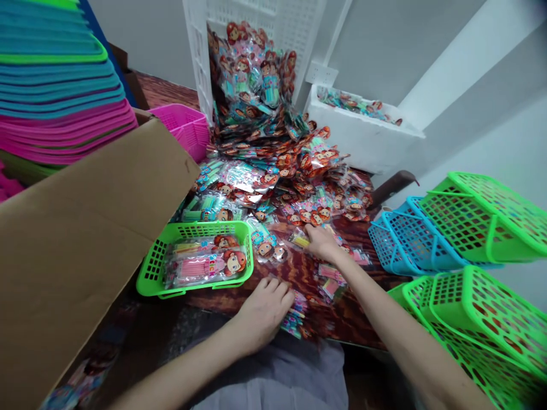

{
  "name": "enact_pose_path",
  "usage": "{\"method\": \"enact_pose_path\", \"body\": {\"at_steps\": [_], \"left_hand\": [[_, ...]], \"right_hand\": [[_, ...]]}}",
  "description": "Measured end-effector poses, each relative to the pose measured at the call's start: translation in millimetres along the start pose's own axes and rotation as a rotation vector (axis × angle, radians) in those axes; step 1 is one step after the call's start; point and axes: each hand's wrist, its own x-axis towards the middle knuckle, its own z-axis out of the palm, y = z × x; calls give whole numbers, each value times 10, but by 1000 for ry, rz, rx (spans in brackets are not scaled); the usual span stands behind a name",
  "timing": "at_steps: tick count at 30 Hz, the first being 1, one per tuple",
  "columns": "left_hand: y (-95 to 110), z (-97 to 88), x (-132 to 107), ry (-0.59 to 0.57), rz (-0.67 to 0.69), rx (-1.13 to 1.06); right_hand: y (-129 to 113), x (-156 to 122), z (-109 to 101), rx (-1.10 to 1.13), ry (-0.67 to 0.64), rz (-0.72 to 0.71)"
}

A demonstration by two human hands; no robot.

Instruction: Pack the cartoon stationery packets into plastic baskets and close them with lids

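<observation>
My left hand (267, 310) is closed round a bundle of clear packets (298, 316) with coloured sticks, held at the table's front edge. Further back, my right hand (321, 242) has its fingers pinched at the edge of a packet with yellow sticks (299, 240). Beside my right forearm lie packets with pink sticks (331, 279). Left of my hands, a green basket (194, 230) holds several packets printed with a red-haired cartoon doll (209, 266). Between basket and right hand lie packets with doll heads (265, 247).
A big heap of packets (256, 136) spills from a white crate (199, 57) at the back. A white foam box (359, 128) holds more. An open cardboard box (98, 210) and stacked baskets (55, 85) crowd the left; green and blue baskets (440, 233) stand right.
</observation>
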Motion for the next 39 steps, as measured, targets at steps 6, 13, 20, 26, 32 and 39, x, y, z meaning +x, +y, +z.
{"method": "enact_pose_path", "body": {"at_steps": [6, 13, 20, 26, 32, 39], "left_hand": [[-2, 9, -3, -7, 9, -2], [3, -37, 16, -16, 11, 23], [64, 67, -29, 32, -119, -41], [68, 108, -34, 77, -252, -152], [3, 58, -28, 21, -200, -94], [10, 116, -72, 16, -161, -86]], "right_hand": [[-224, -595, 172, -7, 106, -215], [-247, -962, 378, 221, 67, -265], [-166, -1130, 376, 278, 37, -187], [-150, -1154, 479, 337, 15, -204], [-20, -1004, 499, 631, 49, -304], [406, -936, 581, 1713, -22, -41]]}}
